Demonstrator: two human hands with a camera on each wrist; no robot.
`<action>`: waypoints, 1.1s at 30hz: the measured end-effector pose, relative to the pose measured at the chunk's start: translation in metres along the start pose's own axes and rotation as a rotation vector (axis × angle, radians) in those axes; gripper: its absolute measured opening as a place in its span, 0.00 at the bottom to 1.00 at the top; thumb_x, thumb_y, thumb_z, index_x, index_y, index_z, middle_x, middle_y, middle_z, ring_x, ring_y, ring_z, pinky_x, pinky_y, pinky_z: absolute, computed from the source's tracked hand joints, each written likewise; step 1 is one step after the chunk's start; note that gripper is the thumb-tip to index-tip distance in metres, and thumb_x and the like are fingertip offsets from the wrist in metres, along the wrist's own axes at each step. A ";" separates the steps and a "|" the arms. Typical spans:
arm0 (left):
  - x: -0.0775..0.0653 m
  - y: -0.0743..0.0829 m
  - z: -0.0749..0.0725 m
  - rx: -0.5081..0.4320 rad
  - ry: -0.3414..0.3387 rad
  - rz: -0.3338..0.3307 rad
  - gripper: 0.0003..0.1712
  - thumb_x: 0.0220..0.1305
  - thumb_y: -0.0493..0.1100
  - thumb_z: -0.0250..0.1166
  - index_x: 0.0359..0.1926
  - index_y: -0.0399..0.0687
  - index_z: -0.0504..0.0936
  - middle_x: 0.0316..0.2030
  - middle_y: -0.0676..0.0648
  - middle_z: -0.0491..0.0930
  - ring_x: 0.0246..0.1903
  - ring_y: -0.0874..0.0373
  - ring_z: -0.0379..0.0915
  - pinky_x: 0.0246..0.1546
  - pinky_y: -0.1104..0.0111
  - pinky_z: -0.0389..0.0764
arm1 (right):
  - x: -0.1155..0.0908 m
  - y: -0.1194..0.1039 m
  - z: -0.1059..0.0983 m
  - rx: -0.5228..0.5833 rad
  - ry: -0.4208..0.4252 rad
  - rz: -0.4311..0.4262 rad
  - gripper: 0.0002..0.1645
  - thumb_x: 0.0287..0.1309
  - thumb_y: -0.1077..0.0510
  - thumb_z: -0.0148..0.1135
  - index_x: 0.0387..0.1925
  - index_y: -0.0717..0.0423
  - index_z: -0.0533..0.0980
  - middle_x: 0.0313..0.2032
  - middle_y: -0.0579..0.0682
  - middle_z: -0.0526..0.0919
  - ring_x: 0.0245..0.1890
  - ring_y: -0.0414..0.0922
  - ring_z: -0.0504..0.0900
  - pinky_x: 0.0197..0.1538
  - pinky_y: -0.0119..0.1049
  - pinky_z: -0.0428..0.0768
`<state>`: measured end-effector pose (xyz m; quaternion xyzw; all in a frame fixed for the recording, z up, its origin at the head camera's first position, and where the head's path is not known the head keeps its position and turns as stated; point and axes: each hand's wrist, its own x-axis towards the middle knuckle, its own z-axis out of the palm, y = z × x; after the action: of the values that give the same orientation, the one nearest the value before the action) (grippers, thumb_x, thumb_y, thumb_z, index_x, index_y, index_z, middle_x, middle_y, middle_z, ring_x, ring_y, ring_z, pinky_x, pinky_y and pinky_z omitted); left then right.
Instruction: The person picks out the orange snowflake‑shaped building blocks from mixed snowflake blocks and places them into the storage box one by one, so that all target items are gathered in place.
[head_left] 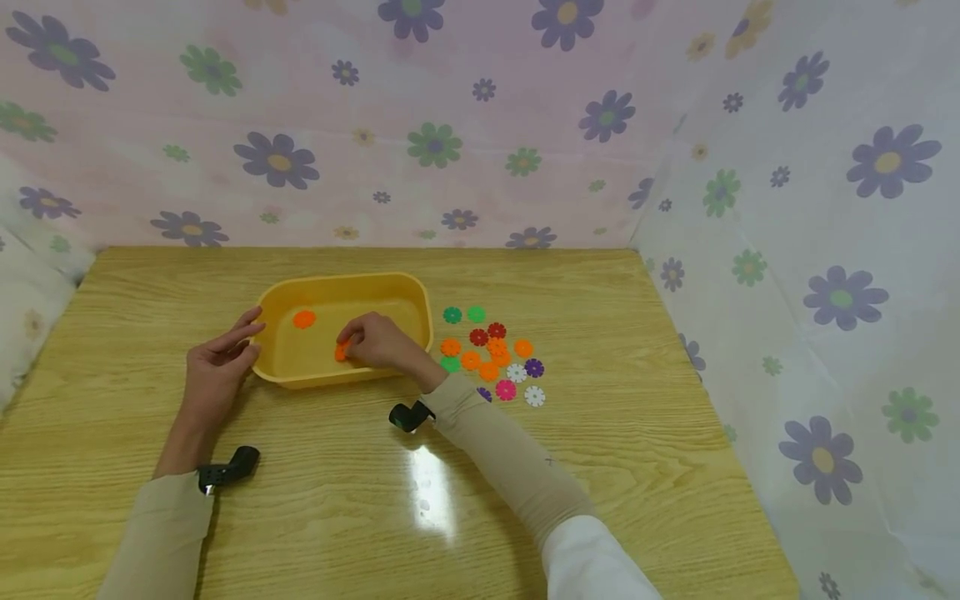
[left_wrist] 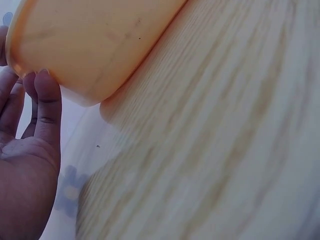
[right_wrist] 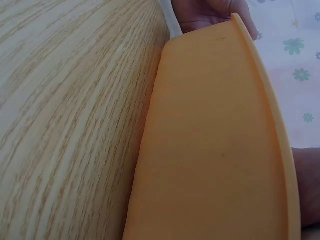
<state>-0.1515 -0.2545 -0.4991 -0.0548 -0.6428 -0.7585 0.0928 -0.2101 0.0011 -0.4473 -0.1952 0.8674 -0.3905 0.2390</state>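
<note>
Tub (head_left: 360,293), yellow, upright on the counter (head_left: 300,517). Right hand (head_left: 378,340) reaches inside over the near side; fingers pinch an orange piece (head_left: 341,351) low over the tub floor. Second orange disc (head_left: 303,319) lies flat in the tub, left of the right hand. Left hand (head_left: 213,377) at the left end: fingers mostly extended, tips touching the tub at its rim. Loose notched discs sit on the counter just right of the tub: reds (head_left: 478,337), whites (head_left: 535,396), a pink one (head_left: 506,390), greens, oranges, purples (one purple partly behind the right sleeve (head_left: 510,467)). Some oranges overlap. Right wrist view shows only the tub's outer wall up close; pinched piece hidden there.
</note>
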 end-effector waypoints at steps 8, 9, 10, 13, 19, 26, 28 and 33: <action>0.000 0.002 -0.001 -0.005 0.001 -0.003 0.17 0.68 0.26 0.62 0.57 0.28 0.82 0.60 0.58 0.82 0.67 0.70 0.68 0.60 0.82 0.69 | 0.003 -0.003 0.000 0.011 0.001 -0.009 0.13 0.71 0.63 0.58 0.50 0.59 0.84 0.44 0.52 0.87 0.36 0.41 0.79 0.38 0.26 0.75; 0.000 0.002 -0.001 -0.005 0.001 -0.004 0.17 0.68 0.26 0.62 0.57 0.28 0.82 0.61 0.58 0.81 0.67 0.70 0.68 0.60 0.82 0.69 | 0.004 -0.004 0.000 0.018 0.002 -0.006 0.12 0.70 0.63 0.58 0.50 0.59 0.84 0.43 0.51 0.87 0.35 0.41 0.79 0.38 0.26 0.76; 0.000 0.003 -0.001 -0.004 0.002 -0.004 0.17 0.68 0.26 0.62 0.57 0.28 0.82 0.61 0.58 0.81 0.67 0.70 0.68 0.60 0.82 0.69 | 0.006 -0.004 0.000 0.023 0.002 -0.004 0.12 0.70 0.63 0.58 0.50 0.59 0.84 0.43 0.51 0.87 0.35 0.41 0.79 0.38 0.27 0.76; 0.000 0.002 0.000 -0.003 0.004 -0.004 0.17 0.68 0.26 0.62 0.57 0.27 0.81 0.60 0.58 0.82 0.67 0.70 0.68 0.60 0.82 0.70 | 0.011 -0.001 0.000 0.047 0.002 0.003 0.11 0.69 0.62 0.60 0.49 0.58 0.84 0.40 0.49 0.86 0.35 0.40 0.80 0.38 0.27 0.76; 0.001 0.000 0.000 -0.011 0.002 0.001 0.17 0.68 0.25 0.61 0.57 0.26 0.81 0.60 0.58 0.82 0.67 0.70 0.69 0.59 0.82 0.69 | 0.024 0.006 0.005 0.101 0.042 -0.013 0.11 0.68 0.60 0.64 0.48 0.58 0.84 0.40 0.48 0.86 0.37 0.39 0.80 0.40 0.26 0.76; 0.001 0.000 -0.001 -0.004 -0.001 0.011 0.17 0.68 0.24 0.61 0.57 0.27 0.81 0.60 0.59 0.82 0.66 0.71 0.69 0.58 0.83 0.70 | 0.033 0.003 0.008 0.101 0.122 -0.017 0.10 0.67 0.59 0.65 0.47 0.58 0.84 0.36 0.50 0.86 0.32 0.39 0.79 0.37 0.25 0.74; 0.001 0.000 -0.001 -0.005 -0.002 0.015 0.17 0.68 0.24 0.61 0.57 0.26 0.81 0.59 0.59 0.82 0.66 0.71 0.69 0.58 0.83 0.70 | 0.036 0.003 0.010 0.087 0.146 -0.019 0.10 0.67 0.59 0.66 0.47 0.58 0.85 0.35 0.50 0.87 0.32 0.39 0.78 0.37 0.25 0.74; 0.001 0.000 -0.001 -0.007 0.000 0.021 0.17 0.68 0.24 0.61 0.57 0.26 0.81 0.60 0.59 0.82 0.66 0.71 0.69 0.58 0.83 0.70 | 0.043 0.000 0.010 0.097 0.173 -0.014 0.10 0.67 0.60 0.66 0.46 0.60 0.85 0.38 0.53 0.87 0.34 0.40 0.79 0.38 0.24 0.74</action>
<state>-0.1521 -0.2553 -0.4996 -0.0617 -0.6396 -0.7596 0.1004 -0.2390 -0.0272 -0.4644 -0.1551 0.8634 -0.4491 0.1696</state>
